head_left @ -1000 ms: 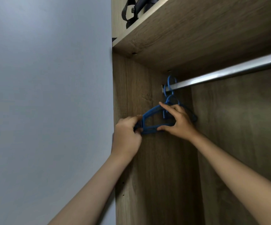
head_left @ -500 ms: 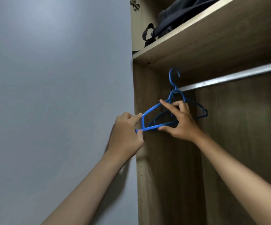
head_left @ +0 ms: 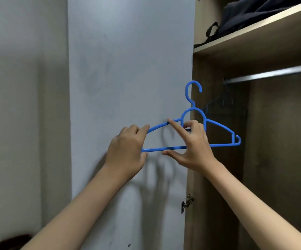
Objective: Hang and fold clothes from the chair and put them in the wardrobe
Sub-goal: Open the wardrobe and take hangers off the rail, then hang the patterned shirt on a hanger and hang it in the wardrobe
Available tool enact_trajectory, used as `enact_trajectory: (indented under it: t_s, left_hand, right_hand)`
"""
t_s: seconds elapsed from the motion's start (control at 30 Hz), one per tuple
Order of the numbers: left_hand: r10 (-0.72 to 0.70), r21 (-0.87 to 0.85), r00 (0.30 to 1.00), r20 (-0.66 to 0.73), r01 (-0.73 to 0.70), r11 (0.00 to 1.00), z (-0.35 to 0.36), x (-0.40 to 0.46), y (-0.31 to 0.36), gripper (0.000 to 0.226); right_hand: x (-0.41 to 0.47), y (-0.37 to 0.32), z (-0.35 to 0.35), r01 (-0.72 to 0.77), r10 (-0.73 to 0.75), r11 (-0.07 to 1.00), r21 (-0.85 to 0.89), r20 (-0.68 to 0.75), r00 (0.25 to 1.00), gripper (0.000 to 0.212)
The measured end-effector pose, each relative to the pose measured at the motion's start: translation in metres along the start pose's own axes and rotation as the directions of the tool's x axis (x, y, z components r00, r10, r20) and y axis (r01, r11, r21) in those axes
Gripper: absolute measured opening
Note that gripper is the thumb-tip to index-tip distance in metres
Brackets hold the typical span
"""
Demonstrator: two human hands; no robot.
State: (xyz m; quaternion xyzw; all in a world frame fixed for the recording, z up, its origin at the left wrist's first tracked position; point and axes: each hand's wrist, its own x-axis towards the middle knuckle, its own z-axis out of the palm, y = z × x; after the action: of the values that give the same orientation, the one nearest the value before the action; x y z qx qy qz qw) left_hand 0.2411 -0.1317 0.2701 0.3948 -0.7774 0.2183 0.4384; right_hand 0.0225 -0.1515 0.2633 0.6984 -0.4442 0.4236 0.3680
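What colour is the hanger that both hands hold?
Bright blue hanger; the head view, the only one, shows it clearly.

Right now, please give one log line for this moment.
step: hanger taken | hanger: off rail, held in front of door | left hand: grips hanger end | right hand: holds middle | clothes: none on hanger
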Motion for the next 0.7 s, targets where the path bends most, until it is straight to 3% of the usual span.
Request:
enact_trajectory:
  t_s: [0.23, 0.4, 0.53, 0.7]
  left_hand:
    - [-0.191, 0.278, 0.975, 0.115, 0.153, 0.948, -0.076, -0.073, -0.012, 0.068]
    - [-0.341, 0.345, 0.936, 0.091, 0.291, 0.892, -0.149, -0.145, -0.008, 0.07]
    - [-0.404, 0.435, 0.911, 0.086, 0.33, 0.838, -0.217, -0.204, -0.002, 0.072]
    - [-0.494, 0.538, 0.867, 0.067, 0.386, 0.75, -0.308, -0.271, 0.003, 0.074]
  right_hand:
    - [-0.005, -0.099, -0.004, 0.123, -0.119, 0.987, 0.106, -0.042, 0.992, 0.085]
    - [-0.021, -0.169, -0.022, 0.243, -0.219, 0.93, 0.275, -0.117, 0.969, 0.083]
    - [-0.035, -0.227, -0.039, 0.26, -0.216, 0.863, 0.433, -0.148, 0.965, 0.089]
    - [-0.035, -0.317, -0.058, 0.402, -0.315, 0.767, 0.5, -0.253, 0.915, 0.094]
